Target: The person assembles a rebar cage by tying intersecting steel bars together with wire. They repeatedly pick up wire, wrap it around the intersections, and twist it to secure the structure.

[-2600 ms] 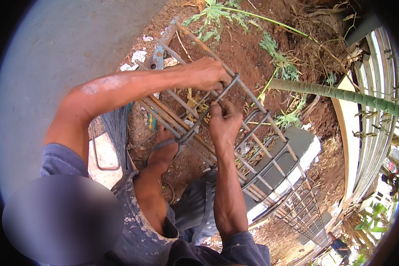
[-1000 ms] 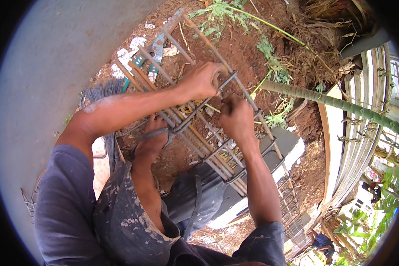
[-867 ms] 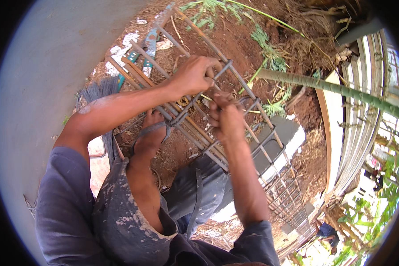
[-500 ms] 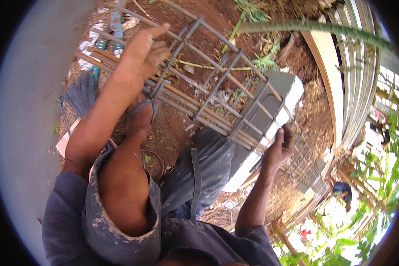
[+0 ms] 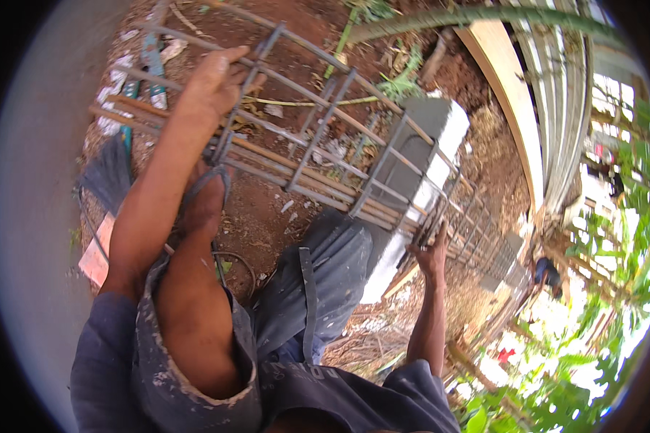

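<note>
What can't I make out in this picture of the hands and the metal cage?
In the head view:
- Left hand: its back hides the palm, so how firmly it holds the steel cage is unclear.
- Right hand: small among crowded bars; which one it touches can't be told.
- Topmost long bar: its end is cut off by the upper edge.
- Distant person: too small to tell what the hands do.

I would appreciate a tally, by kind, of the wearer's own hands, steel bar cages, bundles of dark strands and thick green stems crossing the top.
Own hands: 2 (left hand, right hand)
Steel bar cage: 1
Bundle of dark strands: 1
Thick green stem: 1
Total: 5
</note>
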A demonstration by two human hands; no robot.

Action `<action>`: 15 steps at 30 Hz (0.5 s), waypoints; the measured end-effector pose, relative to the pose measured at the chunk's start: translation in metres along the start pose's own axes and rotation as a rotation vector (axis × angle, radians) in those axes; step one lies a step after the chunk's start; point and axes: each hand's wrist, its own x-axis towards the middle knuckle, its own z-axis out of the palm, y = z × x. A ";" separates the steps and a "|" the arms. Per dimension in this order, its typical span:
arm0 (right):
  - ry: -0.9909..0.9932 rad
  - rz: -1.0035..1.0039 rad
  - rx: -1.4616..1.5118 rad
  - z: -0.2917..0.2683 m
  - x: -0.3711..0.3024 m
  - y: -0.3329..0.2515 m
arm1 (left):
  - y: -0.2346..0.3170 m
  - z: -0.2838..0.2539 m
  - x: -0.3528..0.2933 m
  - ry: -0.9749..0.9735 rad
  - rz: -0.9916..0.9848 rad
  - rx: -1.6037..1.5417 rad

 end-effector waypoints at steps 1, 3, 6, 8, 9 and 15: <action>0.023 -0.028 -0.013 0.006 0.000 0.023 | -0.002 0.009 -0.001 -0.025 0.001 -0.010; 0.043 0.097 -0.057 0.020 -0.002 0.024 | -0.006 0.013 -0.007 -0.034 0.010 -0.091; 0.013 0.314 -0.358 0.020 -0.009 -0.039 | -0.001 -0.004 -0.014 -0.183 0.007 -0.171; 0.075 0.354 -0.316 0.014 -0.003 -0.023 | 0.000 -0.003 -0.020 -0.194 0.034 -0.226; 0.105 0.356 -0.282 0.006 -0.008 -0.012 | -0.002 0.001 -0.022 -0.202 0.034 -0.251; 0.060 0.223 0.259 -0.010 -0.111 0.011 | -0.003 -0.006 -0.027 -0.218 0.026 -0.336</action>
